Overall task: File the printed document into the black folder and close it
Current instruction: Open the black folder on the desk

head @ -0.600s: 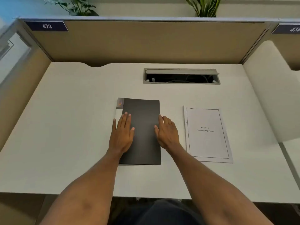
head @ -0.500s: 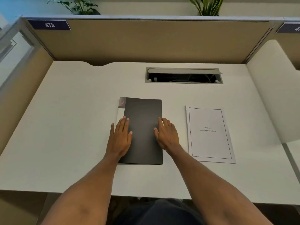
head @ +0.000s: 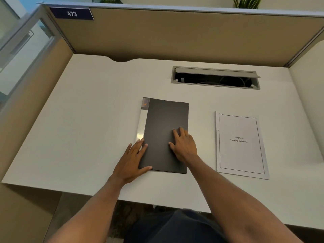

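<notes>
The black folder [head: 164,123] lies shut and flat in the middle of the white desk [head: 84,123], its pale spine strip on the left. My left hand [head: 131,160] rests flat at the folder's lower left corner, fingers straight along the spine and thumb on the bottom edge. My right hand [head: 184,146] lies on the cover near its right edge, fingers slightly bent. The printed document [head: 240,146], a white title page with a thin border, sits on the desk to the right of the folder, apart from both hands.
A grey cable slot [head: 215,78] with its lid raised opens in the desk behind the folder. Tan partition walls [head: 175,35] close in the desk at the back and sides. A blue label [head: 71,14] reads 473.
My left hand has slid down and left to the folder's lower left corner. My right hand has shifted slightly onto the cover. The camera has tilted, so the scene sits skewed.
</notes>
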`<action>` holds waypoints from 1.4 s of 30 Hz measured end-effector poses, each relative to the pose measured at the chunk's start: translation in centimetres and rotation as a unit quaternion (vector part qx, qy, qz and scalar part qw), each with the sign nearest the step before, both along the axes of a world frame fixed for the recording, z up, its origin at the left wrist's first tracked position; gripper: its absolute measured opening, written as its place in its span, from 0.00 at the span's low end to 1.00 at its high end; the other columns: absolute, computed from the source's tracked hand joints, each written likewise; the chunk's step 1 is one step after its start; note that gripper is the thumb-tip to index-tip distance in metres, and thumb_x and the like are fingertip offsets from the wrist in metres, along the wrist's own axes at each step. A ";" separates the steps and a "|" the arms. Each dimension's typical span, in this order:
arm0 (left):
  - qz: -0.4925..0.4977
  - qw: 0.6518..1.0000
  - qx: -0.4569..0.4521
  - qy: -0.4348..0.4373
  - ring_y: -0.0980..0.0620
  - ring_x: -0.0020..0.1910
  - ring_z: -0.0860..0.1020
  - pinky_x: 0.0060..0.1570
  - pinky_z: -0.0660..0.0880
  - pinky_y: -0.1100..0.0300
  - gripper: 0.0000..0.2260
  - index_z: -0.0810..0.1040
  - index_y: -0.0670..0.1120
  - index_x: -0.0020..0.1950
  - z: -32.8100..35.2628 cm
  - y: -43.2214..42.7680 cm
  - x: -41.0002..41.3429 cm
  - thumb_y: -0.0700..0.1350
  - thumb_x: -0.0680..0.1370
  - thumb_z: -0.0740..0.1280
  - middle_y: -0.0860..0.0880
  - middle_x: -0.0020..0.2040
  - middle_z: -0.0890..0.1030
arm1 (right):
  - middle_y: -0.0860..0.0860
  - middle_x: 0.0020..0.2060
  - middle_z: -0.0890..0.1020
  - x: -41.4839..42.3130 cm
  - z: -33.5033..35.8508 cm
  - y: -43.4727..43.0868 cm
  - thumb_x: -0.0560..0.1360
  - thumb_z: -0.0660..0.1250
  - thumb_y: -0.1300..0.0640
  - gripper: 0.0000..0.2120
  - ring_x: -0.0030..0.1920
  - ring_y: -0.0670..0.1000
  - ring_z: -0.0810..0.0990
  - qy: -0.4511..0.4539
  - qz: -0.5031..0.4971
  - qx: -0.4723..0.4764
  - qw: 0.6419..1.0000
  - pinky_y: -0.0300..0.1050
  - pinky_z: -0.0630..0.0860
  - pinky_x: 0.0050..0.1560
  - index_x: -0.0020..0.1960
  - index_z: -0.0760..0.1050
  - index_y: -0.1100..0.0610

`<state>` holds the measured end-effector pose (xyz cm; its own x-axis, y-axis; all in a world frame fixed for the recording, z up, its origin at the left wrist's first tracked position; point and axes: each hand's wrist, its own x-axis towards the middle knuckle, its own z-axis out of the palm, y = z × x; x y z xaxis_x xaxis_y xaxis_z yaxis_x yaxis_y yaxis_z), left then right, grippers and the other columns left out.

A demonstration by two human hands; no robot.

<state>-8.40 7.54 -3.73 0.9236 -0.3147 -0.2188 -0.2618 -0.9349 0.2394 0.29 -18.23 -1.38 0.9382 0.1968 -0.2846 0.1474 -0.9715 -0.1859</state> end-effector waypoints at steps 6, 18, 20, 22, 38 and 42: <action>-0.029 0.998 0.041 -0.045 0.48 0.82 0.60 0.80 0.60 0.50 0.39 0.60 0.49 0.84 -0.1 0.2 -1.1 0.69 0.79 0.60 0.49 0.84 0.59 | 0.57 0.80 0.58 -0.4 -0.8 0.0 0.82 0.56 0.39 0.32 0.78 0.59 0.60 0.005 0.006 -0.022 1.000 0.54 0.65 0.75 0.81 0.55 0.51; -0.028 0.985 0.078 -0.152 0.40 0.66 0.81 0.62 0.81 0.48 0.28 0.79 0.40 0.70 -0.6 -1.6 -3.6 0.54 0.75 0.76 0.41 0.70 0.80 | 0.56 0.64 0.77 2.1 1.5 -1.6 0.85 0.51 0.46 0.20 0.63 0.59 0.75 -0.012 -0.030 0.110 0.993 0.55 0.74 0.64 0.67 0.74 0.55; -0.024 0.984 0.083 -0.156 0.40 0.66 0.81 0.63 0.81 0.48 0.27 0.79 0.40 0.71 -0.9 -1.7 -3.9 0.51 0.76 0.76 0.40 0.70 0.79 | 0.56 0.60 0.78 2.7 1.8 -2.1 0.85 0.51 0.47 0.20 0.60 0.59 0.77 -0.030 -0.094 0.172 0.980 0.56 0.74 0.62 0.63 0.76 0.57; -0.015 0.984 0.078 -0.159 0.40 0.66 0.81 0.64 0.81 0.47 0.26 0.78 0.40 0.71 -1.0 -1.7 -4.3 0.49 0.76 0.76 0.40 0.70 0.80 | 0.56 0.56 0.79 3.3 2.0 -2.5 0.85 0.50 0.49 0.19 0.55 0.57 0.77 -0.046 -0.188 0.255 0.947 0.54 0.74 0.59 0.56 0.77 0.58; 0.161 0.953 -0.225 -0.123 0.54 0.74 0.70 0.73 0.67 0.64 0.23 0.66 0.43 0.80 0.4 -0.4 -6.0 0.46 0.85 0.56 0.48 0.78 0.71 | 0.55 0.82 0.53 -0.4 0.4 4.8 0.80 0.65 0.44 0.39 0.81 0.58 0.57 0.016 0.055 0.086 0.995 0.56 0.62 0.79 0.83 0.50 0.54; 0.250 0.911 -0.316 -0.089 0.62 0.75 0.69 0.73 0.66 0.71 0.23 0.67 0.46 0.80 0.7 -0.6 -6.6 0.52 0.86 0.53 0.55 0.76 0.72 | 0.57 0.83 0.44 -1.3 -0.8 6.5 0.79 0.63 0.38 0.44 0.83 0.59 0.44 0.061 0.062 -0.001 0.996 0.57 0.49 0.82 0.83 0.42 0.52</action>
<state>-15.01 6.96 -3.04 0.9891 0.1448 0.0270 0.0726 -0.6385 0.7662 -0.97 -11.74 -2.19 0.8652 0.3089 -0.3951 0.2437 -0.9475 -0.2072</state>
